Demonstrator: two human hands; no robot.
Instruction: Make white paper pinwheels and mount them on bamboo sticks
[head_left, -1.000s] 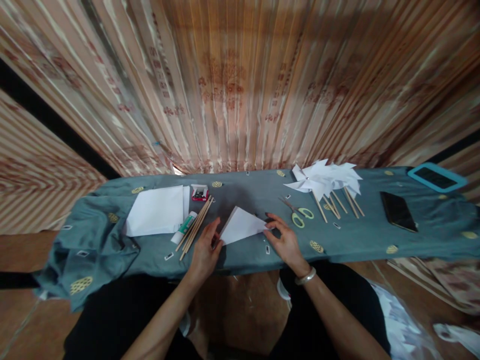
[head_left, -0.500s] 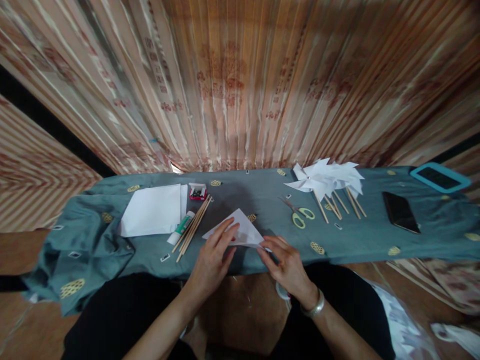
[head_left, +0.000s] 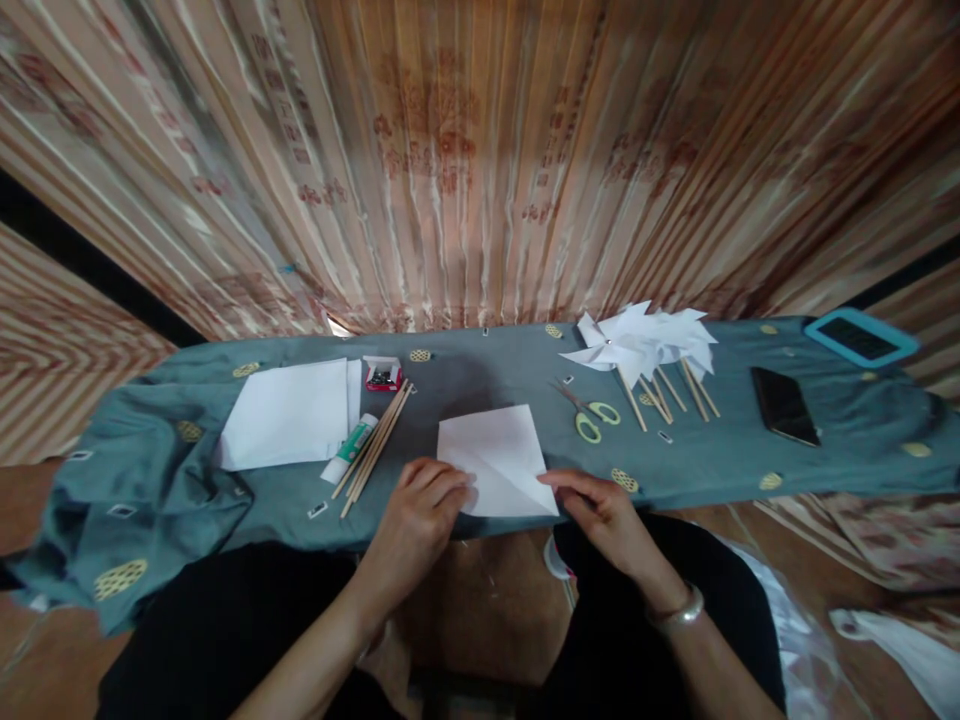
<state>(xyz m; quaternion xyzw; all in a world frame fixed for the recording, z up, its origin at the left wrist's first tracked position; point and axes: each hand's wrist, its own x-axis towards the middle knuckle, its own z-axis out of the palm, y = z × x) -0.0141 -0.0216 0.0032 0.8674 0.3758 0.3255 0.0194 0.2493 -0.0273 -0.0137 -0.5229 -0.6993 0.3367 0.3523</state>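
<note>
A square sheet of white paper [head_left: 499, 455] lies spread on the cloth in front of me, a diagonal crease running across it. My left hand [head_left: 427, 500] has its fingers pressed together on the sheet's left edge. At the right edge, my right hand [head_left: 600, 515] pinches the paper between thumb and index finger. Several thin wooden sticks [head_left: 377, 447] and a glue stick [head_left: 350, 448] lie left of the sheet. A small red box [head_left: 383, 374] holding dark little pieces stands beyond the sticks. Scissors with green handles [head_left: 589, 412] rest to the right.
A stack of white paper [head_left: 289, 415] lies at the left. Several white paper pinwheels [head_left: 649, 340] on sticks are piled at the back right, near a dark phone [head_left: 785, 405] and a blue-framed tablet [head_left: 862, 336]. A pleated curtain [head_left: 465, 160] hangs behind the cloth-covered table [head_left: 705, 465].
The paper, a folded triangle before, has been opened out into a square. My right hand has moved a little to the right, and the view has shifted slightly.
</note>
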